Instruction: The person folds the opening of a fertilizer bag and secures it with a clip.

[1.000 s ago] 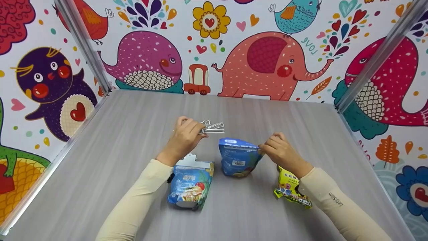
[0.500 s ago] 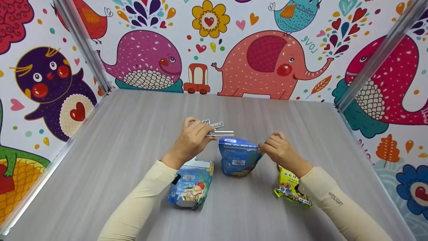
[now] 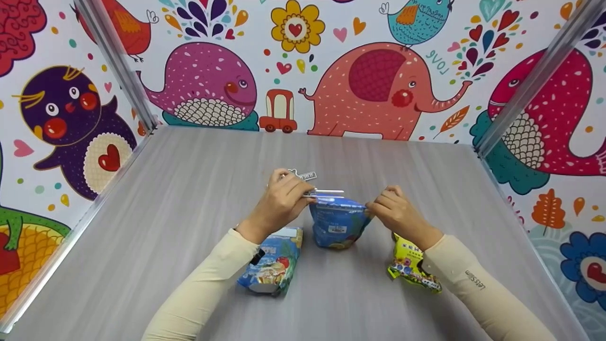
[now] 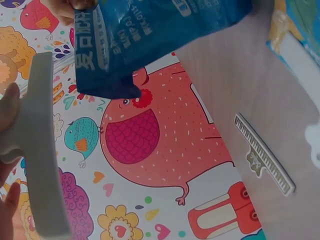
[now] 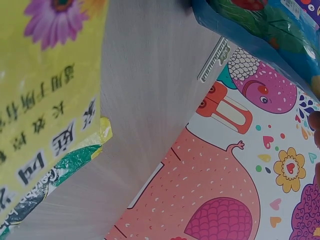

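Note:
My left hand (image 3: 286,201) grips a white bag clip (image 4: 42,150), whose long bars extend to the right over the near-left top edge of an upright blue bag (image 3: 337,227). In the head view the bars overlap that edge; whether they touch it I cannot tell. My right hand (image 3: 400,215) pinches the blue bag's upper right corner. Left of this bag, under my left wrist, lies a second blue bag (image 3: 272,267) with a white clip (image 4: 305,65) across its top. A yellow bag (image 3: 408,253) lies below my right wrist, partly hidden by it.
Another clip (image 4: 265,155), pale with a ridged bar, lies on the grey table (image 3: 213,166) behind my left hand. Printed cartoon walls (image 3: 293,66) stand at the back and both sides, with metal posts (image 3: 116,66) at the corners.
My left hand has moved right and slightly down with the bag clip, bringing its bars over the upright blue bag's top edge. My right hand has stayed at the corner.

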